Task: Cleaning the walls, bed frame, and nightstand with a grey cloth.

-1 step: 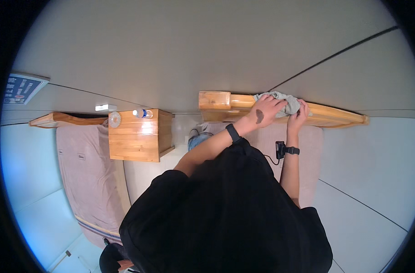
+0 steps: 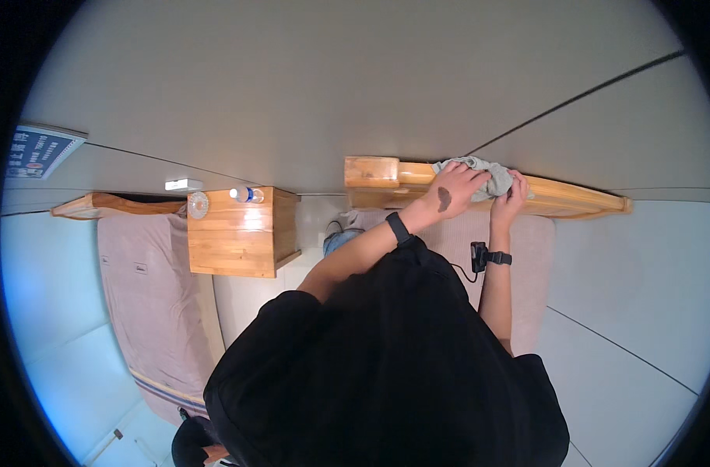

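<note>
A crumpled grey-green cloth [image 2: 497,184] lies over the top of a varnished wooden headboard [image 2: 577,198] against the wall. Coming in from the left, my left hand [image 2: 453,187] rests on the cloth, its fingers bent over it. My right hand [image 2: 511,194] grips the cloth's right end, fingertips curled on its edge. Both hands are close together at the headboard's upper edge. Black straps circle both wrists, and a small black device [image 2: 478,257] with a cable sits at the right one. The undersides of the fingers are hidden.
Below the headboard is a bed with a pinkish cover [image 2: 536,257]. Left stands a wooden nightstand [image 2: 229,247] with a glass ashtray [image 2: 198,205] and a water bottle [image 2: 244,194]. Farther left is a second bed [image 2: 149,288]. Another person's dark-clothed leg [image 2: 190,442] shows at the lower left.
</note>
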The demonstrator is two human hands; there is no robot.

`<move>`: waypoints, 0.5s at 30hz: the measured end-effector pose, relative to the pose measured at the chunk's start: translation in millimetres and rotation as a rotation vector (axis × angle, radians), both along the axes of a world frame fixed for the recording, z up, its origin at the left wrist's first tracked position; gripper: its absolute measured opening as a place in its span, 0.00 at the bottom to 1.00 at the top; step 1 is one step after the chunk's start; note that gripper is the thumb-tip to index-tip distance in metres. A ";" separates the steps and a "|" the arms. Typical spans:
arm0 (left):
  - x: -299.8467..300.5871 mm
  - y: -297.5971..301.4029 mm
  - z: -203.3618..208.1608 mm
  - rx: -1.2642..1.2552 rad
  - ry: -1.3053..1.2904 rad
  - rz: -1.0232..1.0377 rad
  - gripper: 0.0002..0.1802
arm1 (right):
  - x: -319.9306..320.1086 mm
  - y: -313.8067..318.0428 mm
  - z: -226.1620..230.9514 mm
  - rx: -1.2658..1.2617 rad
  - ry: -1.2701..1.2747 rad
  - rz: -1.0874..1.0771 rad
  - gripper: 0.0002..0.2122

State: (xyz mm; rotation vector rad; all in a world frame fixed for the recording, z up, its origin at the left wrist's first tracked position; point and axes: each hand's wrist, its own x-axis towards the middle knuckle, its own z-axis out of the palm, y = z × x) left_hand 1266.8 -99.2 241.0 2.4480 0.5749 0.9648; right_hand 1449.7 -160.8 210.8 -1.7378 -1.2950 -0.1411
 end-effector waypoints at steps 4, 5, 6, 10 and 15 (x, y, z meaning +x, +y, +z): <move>-41.2 2.2 32.3 -0.040 0.082 0.032 0.30 | -46.0 3.1 19.9 -0.003 -0.021 -0.003 0.17; -52.0 1.9 45.1 -0.040 0.081 0.023 0.30 | -58.9 4.1 31.9 0.032 -0.031 0.015 0.15; -64.6 2.2 57.9 -0.029 0.126 0.023 0.29 | -72.7 4.9 42.4 0.033 -0.020 0.019 0.14; -90.2 1.7 84.5 0.046 0.141 0.003 0.26 | -110.5 3.1 74.0 0.088 0.047 -0.002 0.13; -115.1 1.6 127.0 0.127 0.111 -0.028 0.22 | -146.0 4.3 112.3 0.113 0.060 -0.063 0.13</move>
